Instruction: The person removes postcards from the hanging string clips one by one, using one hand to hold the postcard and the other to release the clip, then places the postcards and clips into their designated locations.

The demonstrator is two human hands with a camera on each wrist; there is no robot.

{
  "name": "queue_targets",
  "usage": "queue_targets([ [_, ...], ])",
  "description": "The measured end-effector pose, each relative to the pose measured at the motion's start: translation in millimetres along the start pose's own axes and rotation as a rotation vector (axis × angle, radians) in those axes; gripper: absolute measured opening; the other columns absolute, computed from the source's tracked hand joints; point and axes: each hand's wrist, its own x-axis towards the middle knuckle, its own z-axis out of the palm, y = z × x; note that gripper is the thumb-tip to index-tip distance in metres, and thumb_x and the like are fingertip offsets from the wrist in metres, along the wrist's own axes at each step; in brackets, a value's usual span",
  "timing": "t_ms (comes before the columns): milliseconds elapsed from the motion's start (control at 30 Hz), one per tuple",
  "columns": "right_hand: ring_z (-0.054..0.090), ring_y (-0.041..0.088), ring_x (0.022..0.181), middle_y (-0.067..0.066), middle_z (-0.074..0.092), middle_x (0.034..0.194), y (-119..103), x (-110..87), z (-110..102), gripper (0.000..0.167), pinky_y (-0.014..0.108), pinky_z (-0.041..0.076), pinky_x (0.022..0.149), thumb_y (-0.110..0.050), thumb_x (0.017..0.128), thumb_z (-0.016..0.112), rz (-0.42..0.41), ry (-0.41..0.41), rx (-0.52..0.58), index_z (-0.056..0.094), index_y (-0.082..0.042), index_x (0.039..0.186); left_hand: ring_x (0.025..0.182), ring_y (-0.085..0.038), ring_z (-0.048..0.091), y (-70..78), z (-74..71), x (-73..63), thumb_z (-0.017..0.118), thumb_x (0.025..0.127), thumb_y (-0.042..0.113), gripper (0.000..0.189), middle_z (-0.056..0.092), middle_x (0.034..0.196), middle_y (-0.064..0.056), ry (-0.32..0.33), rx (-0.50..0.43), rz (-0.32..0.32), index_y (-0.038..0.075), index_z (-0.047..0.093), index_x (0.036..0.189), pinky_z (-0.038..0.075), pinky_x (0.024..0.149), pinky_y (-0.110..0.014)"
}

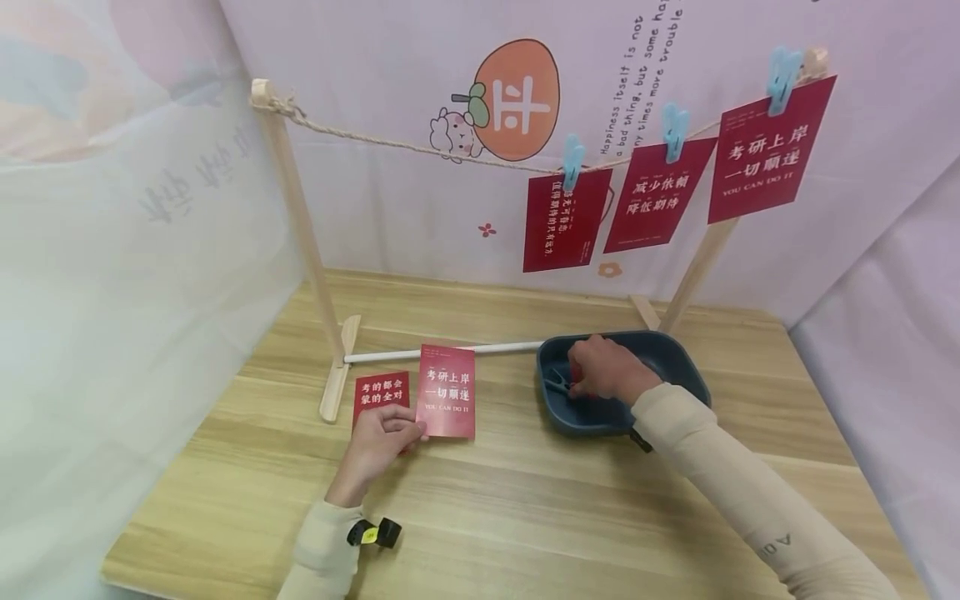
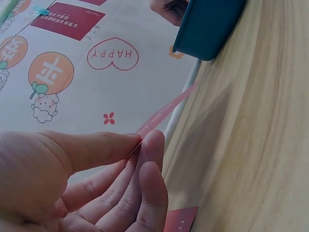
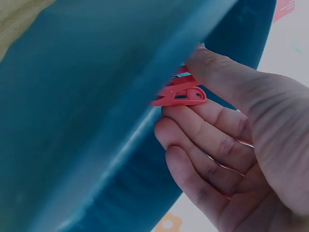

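My left hand (image 1: 381, 442) pinches a red card (image 1: 450, 408) with white lettering by its lower left corner, between thumb and fingers. The left wrist view has that card (image 2: 164, 113) nearly edge-on. Partly behind the same hand, another red card (image 1: 382, 390) lies on the table. At the right, my right hand (image 1: 609, 368) reaches into a dark blue basin (image 1: 592, 429). Its thumb and fingers pinch a red clothespin (image 3: 186, 93), partly hidden by the basin wall in the right wrist view. A blue clothespin (image 1: 557, 383) lies in the basin beside the fingers.
A twine line (image 1: 375, 137) runs between two wooden posts (image 1: 300, 217). Light blue clothespins (image 1: 573, 162) hold three red cards (image 1: 660, 196) on its right half. A white rod (image 1: 375, 356) joins the posts low down. Printed cloth (image 1: 405, 225) hangs behind the wooden table (image 1: 525, 517).
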Motion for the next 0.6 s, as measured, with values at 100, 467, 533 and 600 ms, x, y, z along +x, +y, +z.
queue_targets([
  [100,0.064,0.019,0.074,0.004,0.073,0.087,0.4,1.0,2.0,0.024,0.038,0.064,0.079,-0.027,0.087,0.089,0.002,0.004,-0.012,0.075,-0.01,0.096,0.074,-0.017,0.073,-1.8,0.3,-0.3,0.076,0.094,0.006,0.016,0.081,0.09,-0.015,0.0,0.011,-0.006,-0.003,0.074,0.108,0.059,0.067,-0.025],
  [467,0.063,0.016,0.071,0.005,0.07,0.085,1.6,4.4,14.2,0.024,0.034,0.062,0.072,-0.021,0.088,0.088,-0.032,0.018,-0.055,0.072,-0.007,0.098,0.075,-0.016,0.074,-4.5,0.6,-1.6,0.076,0.095,0.007,0.015,0.081,0.088,-0.012,0.0,0.043,-0.021,-0.003,0.073,0.106,0.059,0.067,-0.024],
  [533,0.063,0.017,0.072,0.005,0.07,0.085,1.2,5.2,15.7,0.026,0.034,0.061,0.072,-0.022,0.087,0.089,-0.027,0.022,-0.065,0.072,-0.006,0.099,0.076,-0.016,0.074,-4.1,1.1,-2.5,0.076,0.095,0.008,0.015,0.081,0.088,-0.012,-0.004,0.062,-0.022,-0.003,0.074,0.106,0.059,0.067,-0.025],
  [600,0.063,0.017,0.072,0.005,0.07,0.086,0.7,5.8,16.7,0.027,0.035,0.061,0.072,-0.022,0.087,0.089,-0.021,0.027,-0.073,0.072,-0.006,0.099,0.076,-0.017,0.075,-4.0,1.6,-3.4,0.077,0.095,0.01,0.016,0.081,0.088,-0.012,0.0,0.086,-0.019,-0.002,0.074,0.106,0.06,0.067,-0.026],
])
